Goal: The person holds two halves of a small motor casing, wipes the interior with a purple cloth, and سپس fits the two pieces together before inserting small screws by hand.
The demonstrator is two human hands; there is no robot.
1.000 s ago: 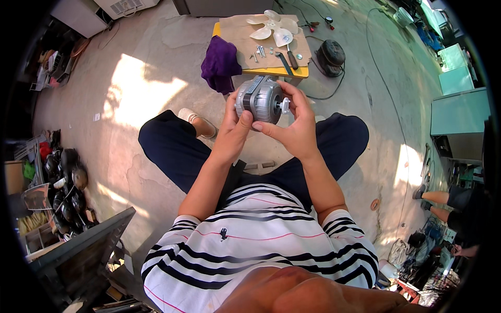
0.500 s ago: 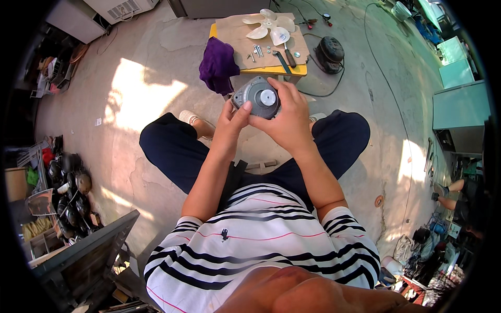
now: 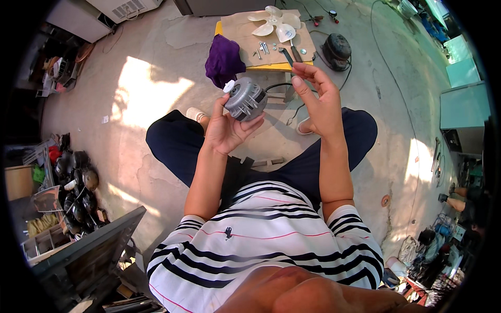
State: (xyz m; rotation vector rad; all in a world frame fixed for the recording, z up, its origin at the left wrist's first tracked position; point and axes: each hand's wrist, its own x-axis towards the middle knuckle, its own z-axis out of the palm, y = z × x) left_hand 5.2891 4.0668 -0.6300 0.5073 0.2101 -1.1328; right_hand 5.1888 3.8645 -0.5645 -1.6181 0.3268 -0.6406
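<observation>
My left hand (image 3: 225, 130) grips a grey metal motor (image 3: 247, 100) from below and the side; a white plastic piece (image 3: 229, 86) tops its shaft. A black cable (image 3: 277, 85) runs out from the motor's far side. Right of it, my right hand (image 3: 321, 99) is raised with fingers apart and curved, holding nothing visible. Beyond both hands, a yellow stool (image 3: 255, 68) carries cardboard (image 3: 245, 23), a white fan blade (image 3: 263, 28), several bolts (image 3: 263, 48), a screwdriver (image 3: 295, 52), a dark tool (image 3: 285, 55) and a purple cloth (image 3: 222, 60) at its left.
A black rounded machine (image 3: 335, 51) with cables lies right of the stool. Piled black parts (image 3: 75, 193) and a metal panel (image 3: 94, 245) are at lower left. Another person's legs (image 3: 458, 203) show at the right, beside clutter and pale-green cabinets (image 3: 464, 101).
The motor has turned and moved left in my left hand. My right hand has let go of it and moved up and to the right.
</observation>
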